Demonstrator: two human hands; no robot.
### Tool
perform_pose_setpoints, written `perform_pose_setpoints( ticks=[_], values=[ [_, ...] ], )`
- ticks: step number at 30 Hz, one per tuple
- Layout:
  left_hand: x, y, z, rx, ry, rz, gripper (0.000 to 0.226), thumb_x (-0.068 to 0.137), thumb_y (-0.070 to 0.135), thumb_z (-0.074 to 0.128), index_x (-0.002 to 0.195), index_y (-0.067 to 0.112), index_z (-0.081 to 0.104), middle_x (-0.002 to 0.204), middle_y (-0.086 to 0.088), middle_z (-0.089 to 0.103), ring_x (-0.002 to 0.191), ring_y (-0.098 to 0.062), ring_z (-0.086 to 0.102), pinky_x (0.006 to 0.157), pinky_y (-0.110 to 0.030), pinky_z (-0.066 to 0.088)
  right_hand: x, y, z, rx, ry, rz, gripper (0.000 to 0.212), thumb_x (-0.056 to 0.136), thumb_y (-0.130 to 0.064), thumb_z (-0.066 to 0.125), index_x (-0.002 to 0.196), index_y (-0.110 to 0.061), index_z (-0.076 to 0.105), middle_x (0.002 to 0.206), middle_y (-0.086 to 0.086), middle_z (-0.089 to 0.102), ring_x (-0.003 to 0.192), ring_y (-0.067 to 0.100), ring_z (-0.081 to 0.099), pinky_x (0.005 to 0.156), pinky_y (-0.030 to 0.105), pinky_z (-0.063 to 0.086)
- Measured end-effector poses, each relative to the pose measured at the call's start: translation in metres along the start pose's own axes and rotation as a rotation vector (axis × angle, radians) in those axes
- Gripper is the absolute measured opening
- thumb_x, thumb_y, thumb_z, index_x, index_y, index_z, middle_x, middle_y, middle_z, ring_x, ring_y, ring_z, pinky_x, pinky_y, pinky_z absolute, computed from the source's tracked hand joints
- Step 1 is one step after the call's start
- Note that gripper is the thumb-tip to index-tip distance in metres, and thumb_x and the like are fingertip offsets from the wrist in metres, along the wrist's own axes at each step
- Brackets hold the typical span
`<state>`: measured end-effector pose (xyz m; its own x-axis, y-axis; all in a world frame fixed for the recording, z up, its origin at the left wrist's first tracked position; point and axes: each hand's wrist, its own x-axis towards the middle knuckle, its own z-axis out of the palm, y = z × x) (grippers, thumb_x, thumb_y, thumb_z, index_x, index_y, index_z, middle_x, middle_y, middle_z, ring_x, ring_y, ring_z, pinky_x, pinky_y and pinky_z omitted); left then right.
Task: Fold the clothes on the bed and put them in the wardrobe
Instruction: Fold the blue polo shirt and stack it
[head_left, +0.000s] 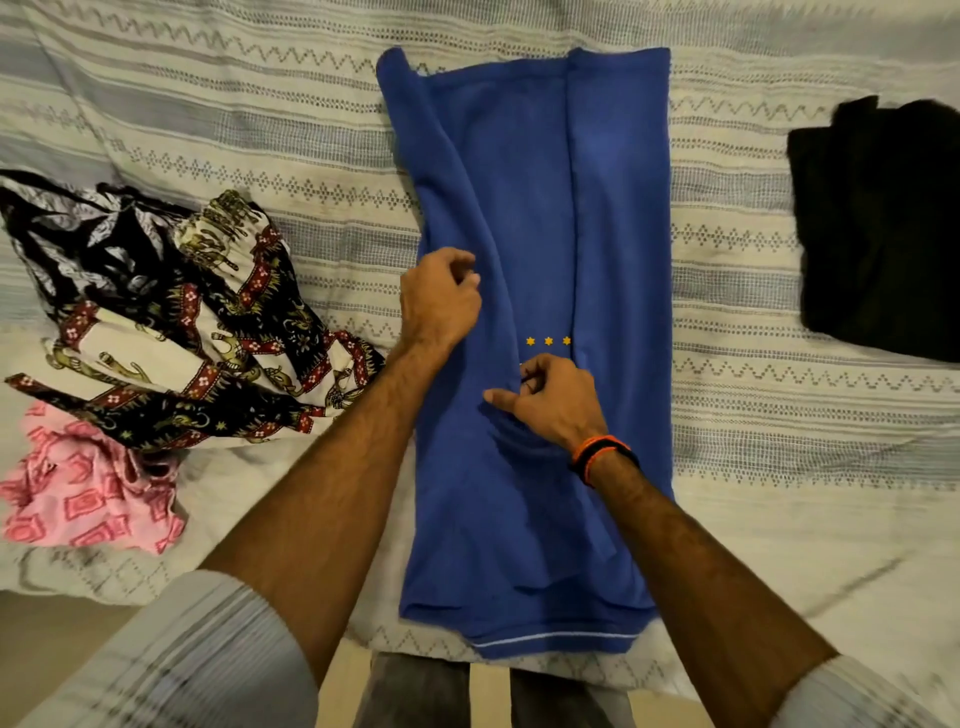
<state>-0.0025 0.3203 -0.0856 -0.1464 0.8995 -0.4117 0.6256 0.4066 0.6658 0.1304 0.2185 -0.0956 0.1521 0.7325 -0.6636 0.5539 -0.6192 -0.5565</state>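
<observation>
printed clothes pile (171, 322) left, black garment (883, 223) right

Single view only, head-worn camera, wide-angle. Looks forward and steeply down from above bed (779, 415), edge of mattress at bottom of frame. Close range: forearms enter from lower corners, hands near frame centre. Wearer's legs visible at bottom edge. Straight stripes bow near borders. No second view to overlap.

I see a matt blue knit shirt (530, 218) on a coarse woven bed cover (260, 130); beside it lie smooth printed cloth (182, 332), pink patterned fabric (88, 493) and dull black cloth (883, 228).
</observation>
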Motion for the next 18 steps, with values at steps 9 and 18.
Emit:
perform_pose_setpoints(
  ticks=[9, 18],
  values=[
    [0.032, -0.007, -0.049, -0.123, -0.006, -0.094, 0.013, 0.087, 0.013, 0.069, 0.1, 0.016, 0.069, 0.087, -0.002, 0.074, 0.072, -0.014, 0.071, 0.074, -0.034, 0.061, 0.029, -0.051, -0.014, 0.132, 0.205, -0.065, 0.028, 0.078, -0.026, 0.078, 0.098, -0.018, 0.061, 0.085, -0.008, 0.065, 0.082, 0.015, 0.066, 0.083, 0.038, 0.058],
    [0.098, 0.018, -0.072, -0.082, 0.023, -0.115, 0.011, 0.085, 0.021, 0.072, 0.094, 0.024, 0.067, 0.094, 0.001, 0.073, 0.088, -0.018, 0.071, 0.085, -0.039, 0.059, 0.085, -0.11, -0.032, 0.153, 0.212, -0.136, 0.035, 0.082, -0.022, 0.076, 0.111, -0.011, 0.062, 0.097, -0.002, 0.067, 0.085, 0.013, 0.064, 0.088, 0.032, 0.055]
  ],
)
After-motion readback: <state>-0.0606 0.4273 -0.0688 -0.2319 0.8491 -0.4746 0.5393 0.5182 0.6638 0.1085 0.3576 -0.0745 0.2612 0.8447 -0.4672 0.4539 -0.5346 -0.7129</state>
